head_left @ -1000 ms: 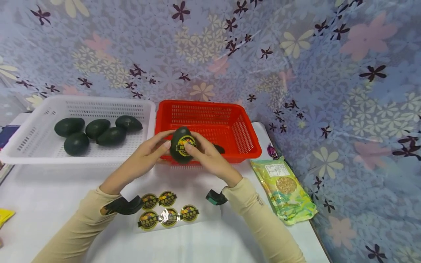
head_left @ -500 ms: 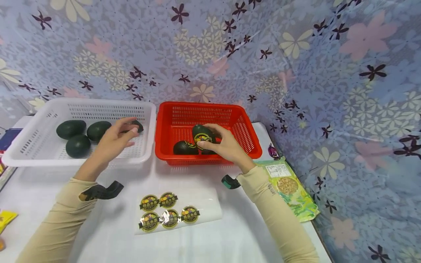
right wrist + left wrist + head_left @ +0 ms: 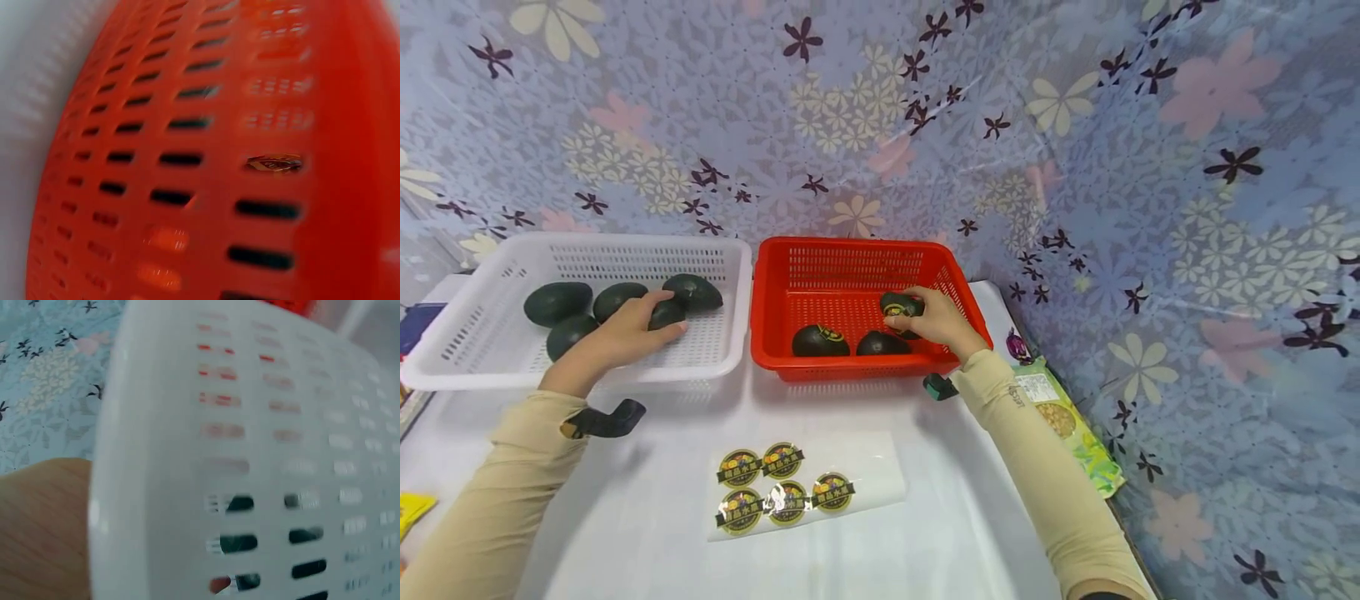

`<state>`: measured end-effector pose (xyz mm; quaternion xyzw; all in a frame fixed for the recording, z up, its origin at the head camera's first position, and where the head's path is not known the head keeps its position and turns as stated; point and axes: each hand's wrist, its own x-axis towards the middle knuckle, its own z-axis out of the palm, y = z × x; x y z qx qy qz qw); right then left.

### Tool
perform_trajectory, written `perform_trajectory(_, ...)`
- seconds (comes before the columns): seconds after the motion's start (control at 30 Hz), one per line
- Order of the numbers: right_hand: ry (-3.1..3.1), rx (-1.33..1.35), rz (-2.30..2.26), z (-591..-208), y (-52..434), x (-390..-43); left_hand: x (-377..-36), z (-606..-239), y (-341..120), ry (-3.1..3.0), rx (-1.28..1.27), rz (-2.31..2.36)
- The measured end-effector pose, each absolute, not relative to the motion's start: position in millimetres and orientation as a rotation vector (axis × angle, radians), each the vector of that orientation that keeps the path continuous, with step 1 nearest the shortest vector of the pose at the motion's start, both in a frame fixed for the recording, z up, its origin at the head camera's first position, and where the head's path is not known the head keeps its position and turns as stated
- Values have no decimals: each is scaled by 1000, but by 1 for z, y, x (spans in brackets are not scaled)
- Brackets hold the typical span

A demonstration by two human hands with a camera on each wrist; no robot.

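Observation:
In the head view my right hand [image 3: 934, 321] grips a dark green avocado [image 3: 898, 305] with a round label, low inside the red basket [image 3: 958, 286]. Two more labelled avocados [image 3: 820, 341] lie at the basket's front. My left hand [image 3: 625, 332] reaches into the white basket [image 3: 722, 350] and curls over an unlabelled avocado [image 3: 666, 313] among several others [image 3: 557, 302]. A clear sheet with several round stickers [image 3: 782, 490] lies on the white table in front of me. The wrist views show only the white basket wall [image 3: 187, 456] and red basket wall [image 3: 200, 156], blurred.
A green and yellow snack bag [image 3: 1067, 429] lies at the table's right edge beside my right forearm. A flowered plastic sheet [image 3: 1075, 167] hangs behind and to the right. A yellow packet [image 3: 411, 507] pokes in at the left edge.
My right hand has carried the labelled avocado further into the red basket and lower. My left hand has moved into the white basket and closed over an avocado there.

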<state>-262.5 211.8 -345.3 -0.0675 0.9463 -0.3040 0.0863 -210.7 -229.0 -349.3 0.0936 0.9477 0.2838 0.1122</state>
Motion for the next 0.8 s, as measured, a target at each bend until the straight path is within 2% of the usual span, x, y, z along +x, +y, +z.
perform_trajectory(0.4,2757,-137,-736,-354,216,-274,-215,-350,-238,2771,330,601)
perform_trajectory(0.8,2724,-124,-654,-366,211,-282,-214,-347,-231,2743,416,593)
